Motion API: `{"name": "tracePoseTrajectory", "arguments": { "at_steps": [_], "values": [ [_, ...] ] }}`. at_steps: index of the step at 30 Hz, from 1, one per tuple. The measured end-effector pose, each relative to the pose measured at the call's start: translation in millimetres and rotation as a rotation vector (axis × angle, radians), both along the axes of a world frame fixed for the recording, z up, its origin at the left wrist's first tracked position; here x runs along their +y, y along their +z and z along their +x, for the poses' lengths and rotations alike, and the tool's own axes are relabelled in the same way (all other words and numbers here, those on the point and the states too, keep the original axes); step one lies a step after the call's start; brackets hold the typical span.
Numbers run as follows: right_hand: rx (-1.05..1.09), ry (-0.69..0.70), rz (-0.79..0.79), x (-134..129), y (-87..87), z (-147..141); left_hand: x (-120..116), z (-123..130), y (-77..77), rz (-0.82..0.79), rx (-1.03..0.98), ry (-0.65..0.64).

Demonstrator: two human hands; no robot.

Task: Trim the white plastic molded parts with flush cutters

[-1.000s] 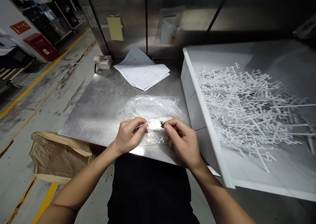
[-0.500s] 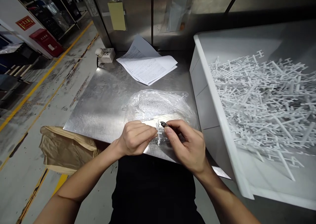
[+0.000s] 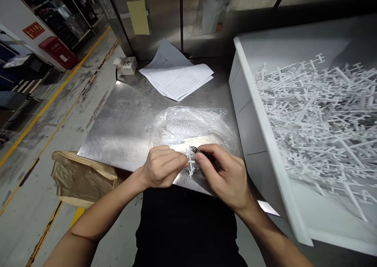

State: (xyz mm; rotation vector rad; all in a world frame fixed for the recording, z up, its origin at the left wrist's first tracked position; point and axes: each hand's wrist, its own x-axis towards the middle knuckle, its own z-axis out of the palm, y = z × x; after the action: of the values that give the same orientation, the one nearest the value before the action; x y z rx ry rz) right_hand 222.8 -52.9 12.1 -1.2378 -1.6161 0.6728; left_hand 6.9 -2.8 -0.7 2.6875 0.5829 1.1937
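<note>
Between my hands is a small white branched plastic piece [image 3: 191, 165], pinched by the closed fingers of my left hand [image 3: 165, 165]. My right hand [image 3: 225, 172] is closed around a small dark metal tool [image 3: 194, 149], whose tip is at the upper part of the piece. Most of the tool is hidden by my fingers. Just beyond my hands, a clear plastic bag [image 3: 188, 121] lies on the metal table [image 3: 118, 121]; what it holds is hard to make out.
A large white bin [image 3: 256, 102] on the right holds a heap of white branched pieces [image 3: 324, 121]. Printed papers [image 3: 179, 78] and a power socket [image 3: 128, 65] are at the table's back. An open brown bag [image 3: 84, 178] stands below the left edge.
The view has shifted slightly. The white piece has turned a little between my fingers and hangs slightly lower; both hands keep their grips.
</note>
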Motion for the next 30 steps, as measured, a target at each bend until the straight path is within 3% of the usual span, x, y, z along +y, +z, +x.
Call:
{"name": "tracePoseTrajectory", "arguments": {
  "at_steps": [22,30],
  "values": [
    [0.045,0.025,-0.041,0.5,1.3,-2.7,0.1,2.2,-2.9,0.064,0.022,-0.020],
    [0.058,0.015,-0.216,4.4,1.0,-0.8,-0.5,6.8,0.1,0.051,0.061,0.020]
  ]
}}
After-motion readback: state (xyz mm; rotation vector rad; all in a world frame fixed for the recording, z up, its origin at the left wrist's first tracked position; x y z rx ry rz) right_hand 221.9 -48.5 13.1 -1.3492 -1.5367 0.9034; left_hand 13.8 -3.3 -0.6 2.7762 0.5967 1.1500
